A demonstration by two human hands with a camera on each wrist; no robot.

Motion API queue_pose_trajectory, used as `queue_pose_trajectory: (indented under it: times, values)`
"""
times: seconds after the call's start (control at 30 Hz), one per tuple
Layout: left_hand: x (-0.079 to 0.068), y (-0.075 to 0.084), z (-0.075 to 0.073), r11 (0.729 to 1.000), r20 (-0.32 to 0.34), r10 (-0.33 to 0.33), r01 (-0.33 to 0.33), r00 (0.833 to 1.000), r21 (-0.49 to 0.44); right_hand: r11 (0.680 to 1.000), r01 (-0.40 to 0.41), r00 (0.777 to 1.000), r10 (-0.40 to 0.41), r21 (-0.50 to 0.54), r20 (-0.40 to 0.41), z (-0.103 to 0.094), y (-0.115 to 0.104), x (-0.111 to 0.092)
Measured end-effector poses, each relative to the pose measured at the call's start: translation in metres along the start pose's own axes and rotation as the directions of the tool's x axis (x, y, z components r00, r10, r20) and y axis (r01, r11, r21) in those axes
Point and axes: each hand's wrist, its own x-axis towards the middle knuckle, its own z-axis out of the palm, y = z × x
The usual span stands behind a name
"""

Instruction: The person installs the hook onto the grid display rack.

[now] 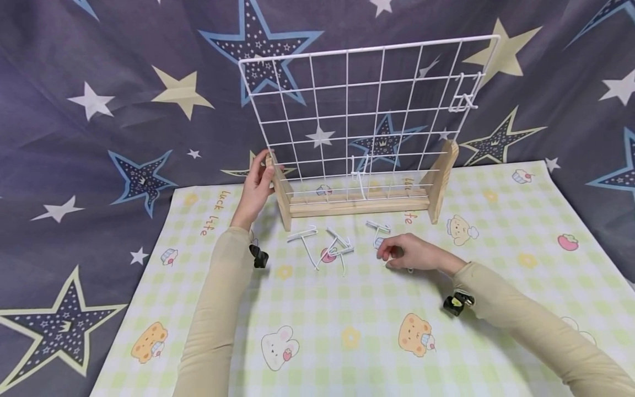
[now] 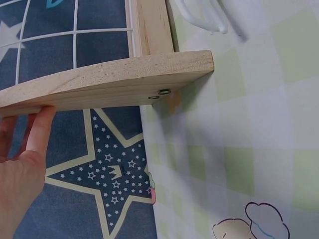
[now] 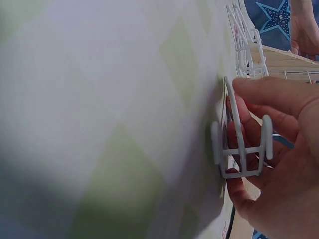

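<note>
Right-hand grip [image 1: 409, 252] curled about a wire hook [image 3: 241, 149]; left-hand grip [image 1: 255, 184] on the display stand [image 1: 348, 85]

Right: fingers and thumb are curled round the hook; how firmly they press cannot be told. Left: fingers wrap the stand's left upright [image 2: 124, 74], with at least one fingertip against its outer face.

Position: the held hook is in front of the display stand, toward its right end, close to the table [image 1: 322, 342].

Handling, as judged: the hook is thin white wire, probably light and stiff, with a smooth coating that may slip or roll between fingertips. Breakage seems unlikely; snagging on another hook is the likelier fault. The best hold appears to be the cross-barred back frame, leaving the long prong free. The stand, white wire grid in a pale wooden base, should be rigid but perhaps light enough to shift or tip under a push; an upright is a sound place to steady it.

Containers: none is visible. The display stand is the only bearer, and it carries two hooks: one high at the grid's right edge [image 1: 462, 102], one low near its middle [image 1: 359, 173]. Loose stock lies in front of the stand: a cluster of similar hooks [image 1: 341, 252] before its left half, some apparently crossing, and a single hook [image 1: 378, 226] just right of its centre.
</note>
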Motion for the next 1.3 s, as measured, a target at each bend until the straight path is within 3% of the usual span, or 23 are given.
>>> queue_pose_trajectory:
  times: [0.33,0.53,0.83,1.3]
  values:
    - [0.001,-0.001,0.000,1.000,-0.004,0.001,-0.001,1.000,-0.009,0.999,0.006,1.000,-0.008,-0.052,-0.027,0.002,-0.001,-0.001]
    - [0.001,-0.002,0.001,1.000,-0.003,0.002,-0.002,1.000,-0.017,1.000,-0.018,0.997,0.018,0.007,-0.071,0.000,-0.002,-0.001]
    - [0.001,-0.002,0.000,1.000,-0.010,0.006,-0.007,1.000,-0.008,0.997,0.072,0.967,-0.065,0.020,-0.245,-0.013,-0.003,-0.008]
    - [0.000,-0.002,0.000,1.000,-0.006,0.010,-0.010,1.000,-0.012,1.000,0.000,0.943,0.008,0.026,-0.333,-0.029,-0.001,-0.019]
